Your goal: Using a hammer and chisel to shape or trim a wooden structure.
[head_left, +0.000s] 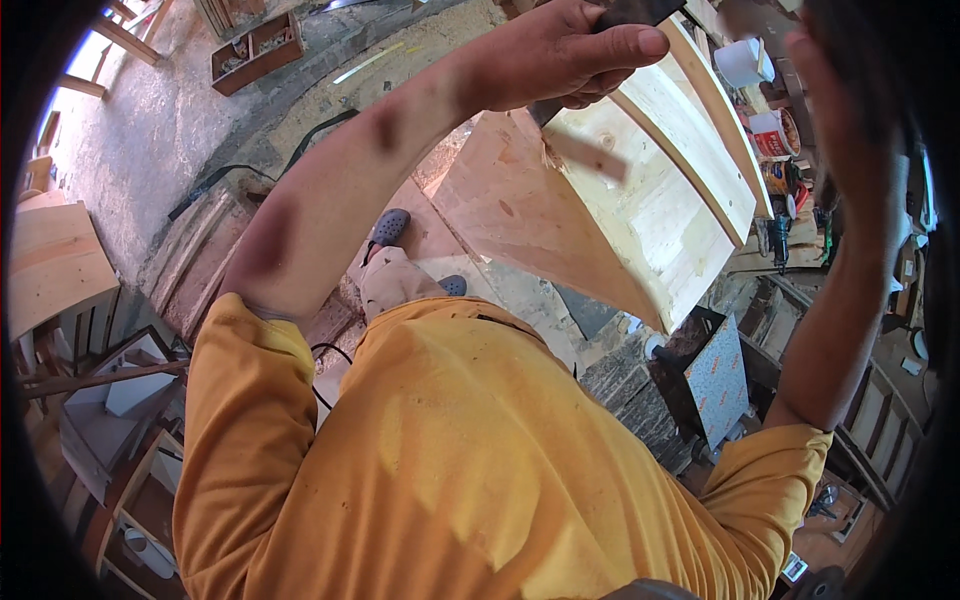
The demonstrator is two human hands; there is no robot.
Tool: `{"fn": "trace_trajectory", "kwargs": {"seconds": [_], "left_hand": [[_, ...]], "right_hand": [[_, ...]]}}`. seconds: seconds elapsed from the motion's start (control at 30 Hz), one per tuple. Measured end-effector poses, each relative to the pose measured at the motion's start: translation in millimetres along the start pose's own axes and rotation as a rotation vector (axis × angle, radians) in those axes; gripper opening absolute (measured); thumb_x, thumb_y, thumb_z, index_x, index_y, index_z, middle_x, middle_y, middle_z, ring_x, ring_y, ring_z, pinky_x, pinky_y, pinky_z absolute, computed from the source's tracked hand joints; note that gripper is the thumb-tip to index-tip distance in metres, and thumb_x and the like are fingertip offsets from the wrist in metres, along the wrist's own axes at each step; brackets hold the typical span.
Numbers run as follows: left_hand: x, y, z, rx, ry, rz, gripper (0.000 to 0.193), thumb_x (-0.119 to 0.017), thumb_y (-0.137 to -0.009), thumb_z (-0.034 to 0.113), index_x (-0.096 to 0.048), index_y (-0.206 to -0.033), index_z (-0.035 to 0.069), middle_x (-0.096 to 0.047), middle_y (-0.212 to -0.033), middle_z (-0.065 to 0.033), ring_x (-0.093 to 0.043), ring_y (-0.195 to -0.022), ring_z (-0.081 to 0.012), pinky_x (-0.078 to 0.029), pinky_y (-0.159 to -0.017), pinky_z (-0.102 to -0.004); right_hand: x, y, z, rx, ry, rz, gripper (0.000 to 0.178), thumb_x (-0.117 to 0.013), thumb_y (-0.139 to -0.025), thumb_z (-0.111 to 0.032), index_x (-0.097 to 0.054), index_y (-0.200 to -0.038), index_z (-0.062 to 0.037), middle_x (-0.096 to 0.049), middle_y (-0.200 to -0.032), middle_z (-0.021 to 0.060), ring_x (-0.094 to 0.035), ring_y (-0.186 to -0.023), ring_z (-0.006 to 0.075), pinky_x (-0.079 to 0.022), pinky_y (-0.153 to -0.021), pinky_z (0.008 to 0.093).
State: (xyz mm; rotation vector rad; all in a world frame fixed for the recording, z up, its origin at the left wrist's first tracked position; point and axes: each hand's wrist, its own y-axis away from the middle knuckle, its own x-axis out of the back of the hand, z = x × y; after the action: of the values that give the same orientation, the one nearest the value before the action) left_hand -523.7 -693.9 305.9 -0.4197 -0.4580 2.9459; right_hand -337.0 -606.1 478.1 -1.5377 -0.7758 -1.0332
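Observation:
My left hand [570, 55] is closed round a dark tool [637, 12] whose black end juts out past the thumb. A dark part also shows below the fingers; the tool's kind cannot be made out. Beneath this hand stands a large pale wooden piece [655, 205] with a flat triangular side and long strips along its top. Its side [530, 205] faces me, and a shadow falls across the upper surface. My right hand [835, 95] is raised at the upper right, beyond the piece's right side. Blur and darkness hide its fingers and anything in them.
An open wooden box [257, 52] lies on the dusty floor at the far left. White buckets [745, 62], a green power tool [779, 243] and other clutter are at the right. A speckled panel [717, 380] stands near my right elbow. Wooden furniture [62, 265] is at left.

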Motion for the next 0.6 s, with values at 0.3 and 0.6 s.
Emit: {"fn": "trace_trajectory", "kwargs": {"seconds": [0.3,0.6], "left_hand": [[-11,-5,18,0.003,-0.118,-0.070,0.054,-0.049,-0.096,0.056,-0.040,-0.062,0.015,-0.035,-0.052,0.0056,-0.031,-0.046,-0.0057,-0.023,-0.042,-0.0260],[-3,-1,9,0.070,-0.090,0.008,0.055,-0.049,-0.095,0.059,-0.038,-0.062,0.016,-0.034,-0.052,0.0057,-0.030,-0.045,-0.0059,-0.023,-0.041,-0.0260]], "right_hand": [[48,26,93,-0.029,-0.014,0.008,0.030,-0.063,-0.076,-0.007,-0.058,-0.104,0.0023,-0.059,-0.081,0.0140,-0.059,-0.072,0.0272,-0.049,-0.069,0.0352],[-18,-26,-66,-0.043,-0.030,0.034,0.028,-0.062,-0.076,-0.009,-0.057,-0.101,0.0017,-0.058,-0.080,0.0134,-0.058,-0.070,0.0264,-0.049,-0.067,0.0374]]}}
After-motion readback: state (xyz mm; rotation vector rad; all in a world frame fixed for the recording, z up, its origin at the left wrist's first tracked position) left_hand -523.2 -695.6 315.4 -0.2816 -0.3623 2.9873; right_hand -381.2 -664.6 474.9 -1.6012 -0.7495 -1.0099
